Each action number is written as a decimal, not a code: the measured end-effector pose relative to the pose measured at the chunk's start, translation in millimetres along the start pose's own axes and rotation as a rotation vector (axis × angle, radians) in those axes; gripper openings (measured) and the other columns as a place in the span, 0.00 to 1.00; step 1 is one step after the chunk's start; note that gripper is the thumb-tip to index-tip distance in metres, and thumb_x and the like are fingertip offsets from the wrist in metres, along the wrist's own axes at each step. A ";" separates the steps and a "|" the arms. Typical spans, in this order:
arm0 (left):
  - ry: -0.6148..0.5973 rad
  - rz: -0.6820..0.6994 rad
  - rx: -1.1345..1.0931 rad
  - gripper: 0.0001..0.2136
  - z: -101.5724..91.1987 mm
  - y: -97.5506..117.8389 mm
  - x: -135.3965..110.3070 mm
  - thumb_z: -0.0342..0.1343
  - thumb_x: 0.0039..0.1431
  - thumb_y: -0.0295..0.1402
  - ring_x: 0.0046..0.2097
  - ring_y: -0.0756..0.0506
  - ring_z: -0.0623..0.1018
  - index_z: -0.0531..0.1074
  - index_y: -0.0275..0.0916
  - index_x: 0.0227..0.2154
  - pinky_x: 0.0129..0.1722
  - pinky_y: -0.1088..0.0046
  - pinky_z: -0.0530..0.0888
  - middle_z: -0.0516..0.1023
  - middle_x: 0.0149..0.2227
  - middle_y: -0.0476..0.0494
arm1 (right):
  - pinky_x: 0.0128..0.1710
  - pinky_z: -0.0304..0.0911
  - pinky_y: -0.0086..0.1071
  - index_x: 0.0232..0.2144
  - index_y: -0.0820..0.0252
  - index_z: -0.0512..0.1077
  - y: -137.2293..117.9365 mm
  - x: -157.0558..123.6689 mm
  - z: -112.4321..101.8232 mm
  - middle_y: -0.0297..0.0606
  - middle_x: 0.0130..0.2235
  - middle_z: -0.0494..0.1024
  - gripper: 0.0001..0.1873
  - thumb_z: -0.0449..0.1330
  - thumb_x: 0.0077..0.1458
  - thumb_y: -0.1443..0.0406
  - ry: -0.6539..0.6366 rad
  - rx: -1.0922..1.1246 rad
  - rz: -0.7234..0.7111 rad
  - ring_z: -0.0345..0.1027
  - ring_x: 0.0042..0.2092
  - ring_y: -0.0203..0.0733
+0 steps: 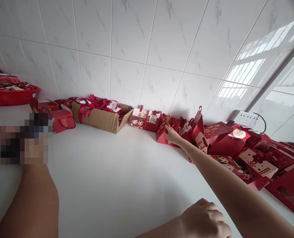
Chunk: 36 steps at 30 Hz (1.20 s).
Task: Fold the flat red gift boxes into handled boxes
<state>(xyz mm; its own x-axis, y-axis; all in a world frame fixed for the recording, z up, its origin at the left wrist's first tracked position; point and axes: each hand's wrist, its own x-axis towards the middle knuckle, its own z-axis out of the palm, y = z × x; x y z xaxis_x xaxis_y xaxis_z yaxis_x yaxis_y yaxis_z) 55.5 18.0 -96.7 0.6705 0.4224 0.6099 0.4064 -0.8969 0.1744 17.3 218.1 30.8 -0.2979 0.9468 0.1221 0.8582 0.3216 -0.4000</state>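
My right hand (172,135) reaches out to the row of boxes along the wall, its fingers closed at the side of a small red gift box (162,134) with a gold tie on top. The box stands on the white table. Nearer to me, my left hand (206,219) is curled into a loose fist low over the table, its palm hidden and nothing visible in it. Beside the gripped box stand a red-and-cream box with cartoon figures (138,119) and a red box with a flower and white label (152,121).
A cardboard box (97,119) holds red ribboned packages. Many red gift boxes (223,142) crowd the right side near a power strip (243,118). At left are a red basin (12,96), a red gift bag (62,121) and another person's arm (35,198), its hand pixelated.
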 end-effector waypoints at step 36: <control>0.132 0.000 -0.039 0.05 -17.6 -24.0 -6.2 0.54 0.50 0.25 0.38 0.45 0.78 0.74 0.37 0.26 0.40 0.70 0.76 0.79 0.26 0.46 | 0.37 0.67 0.31 0.32 0.57 0.71 40.0 -113.5 -42.1 0.35 0.35 0.79 0.05 0.58 0.57 0.62 0.327 0.145 -0.167 0.73 0.36 0.41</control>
<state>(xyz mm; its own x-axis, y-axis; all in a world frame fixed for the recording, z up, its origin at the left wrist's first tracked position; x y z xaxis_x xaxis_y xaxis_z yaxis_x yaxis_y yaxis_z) 30.7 34.6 -91.1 0.5815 0.4040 0.7061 0.3805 -0.9023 0.2029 103.0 124.1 39.1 -0.2596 0.8439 0.4696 0.7346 0.4882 -0.4713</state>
